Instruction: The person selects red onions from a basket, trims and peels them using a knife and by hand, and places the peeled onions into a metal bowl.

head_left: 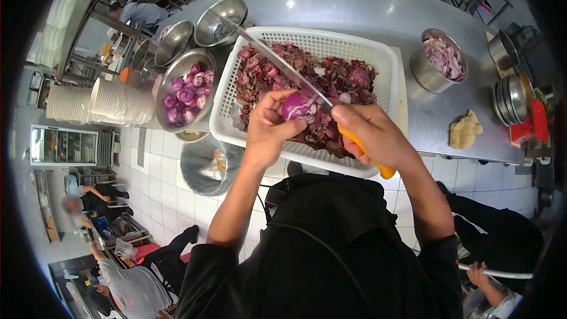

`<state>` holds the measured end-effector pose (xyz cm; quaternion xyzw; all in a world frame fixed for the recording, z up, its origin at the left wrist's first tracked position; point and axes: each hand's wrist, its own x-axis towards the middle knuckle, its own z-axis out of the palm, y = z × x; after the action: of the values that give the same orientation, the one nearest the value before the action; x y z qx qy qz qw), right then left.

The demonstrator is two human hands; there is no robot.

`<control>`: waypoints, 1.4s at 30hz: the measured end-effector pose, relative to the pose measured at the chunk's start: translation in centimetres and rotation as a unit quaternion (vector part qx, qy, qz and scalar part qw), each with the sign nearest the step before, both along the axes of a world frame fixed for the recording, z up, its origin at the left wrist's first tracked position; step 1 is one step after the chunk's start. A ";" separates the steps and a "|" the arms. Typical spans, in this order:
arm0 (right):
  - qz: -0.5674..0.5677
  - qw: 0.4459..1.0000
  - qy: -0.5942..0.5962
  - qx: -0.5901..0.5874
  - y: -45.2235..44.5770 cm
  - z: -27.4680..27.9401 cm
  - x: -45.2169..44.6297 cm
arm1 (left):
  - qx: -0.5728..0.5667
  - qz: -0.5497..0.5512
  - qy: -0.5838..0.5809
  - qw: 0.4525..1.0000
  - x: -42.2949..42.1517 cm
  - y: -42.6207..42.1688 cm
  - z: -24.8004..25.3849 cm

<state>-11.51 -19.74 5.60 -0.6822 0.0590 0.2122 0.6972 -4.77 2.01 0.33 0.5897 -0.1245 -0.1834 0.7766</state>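
Note:
My left hand (269, 130) is closed around a purple onion (297, 107), thumb and fingers on its sides. In my right hand (373, 133) is a long-bladed knife (287, 71) with a yellow handle; the blade points to the upper left and its heel is close against the onion. Both hands are above a white perforated basket (385, 77) filled with dry onion skins (348, 71) and some whole unpeeled onions. To the left, a steel bowl (204, 54) holds several peeled purple onions (186, 94).
A steel pot (426, 74) of cut onion (442, 59) stands on the steel table (354, 6), with a yellowish cloth (466, 130) nearer the front edge. More steel bowls (220, 20) are at left. Below stands a lined bin (204, 162). Other people are nearby on both sides.

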 end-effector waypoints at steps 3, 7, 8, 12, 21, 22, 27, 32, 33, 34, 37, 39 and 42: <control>-0.033 0.999 0.005 -0.001 -1.2 -0.4 0.5 | -0.037 -0.015 0.001 0.999 -0.2 1.0 0.4; -0.075 0.997 0.020 -0.006 -2.1 -1.3 1.2 | -0.037 -0.020 0.020 0.999 -0.7 1.7 0.7; -0.072 0.997 0.035 -0.012 -1.8 -1.2 1.1 | -0.036 -0.014 0.020 0.999 -0.6 1.4 0.6; -0.071 0.997 0.022 -0.026 -1.2 -1.7 0.3 | -0.028 0.001 0.017 0.999 -0.4 0.8 0.4; -0.007 0.946 -0.234 -0.225 0.9 0.1 -2.6 | 0.091 -0.035 0.023 0.995 -0.2 0.0 1.5; -0.003 0.947 -0.233 -0.222 1.1 0.2 -2.6 | 0.084 -0.033 0.015 0.996 -0.3 -0.2 1.7; -0.009 0.940 -0.264 -0.218 1.2 -0.1 -2.8 | 0.071 -0.025 -0.002 0.997 -0.7 -0.5 2.2; -0.019 0.948 -0.245 -0.202 1.2 -0.8 -2.5 | 0.069 -0.045 0.021 0.996 -0.7 -0.1 1.4; -0.025 0.949 -0.250 -0.191 1.3 -1.2 -2.5 | 0.063 -0.046 0.022 0.997 -0.7 0.0 1.4; -0.029 0.950 -0.254 -0.180 1.3 -1.4 -2.4 | 0.051 -0.046 0.019 0.997 -0.8 -0.1 1.5; -0.037 0.979 -0.163 -0.121 0.6 -1.9 -1.5 | 0.026 -0.054 0.008 0.998 -1.0 -0.1 1.7; -0.050 0.992 -0.095 -0.072 0.2 -2.2 -1.2 | 0.021 -0.067 -0.007 0.997 -1.0 0.2 1.5; -0.060 0.998 -0.005 -0.018 -0.3 -2.2 -0.6 | 0.004 -0.064 0.005 0.998 -1.0 0.6 1.2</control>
<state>-12.15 -20.09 3.40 -0.6907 0.1005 0.1654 0.6968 -5.79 2.60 1.54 0.5829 -0.1570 -0.2363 0.7614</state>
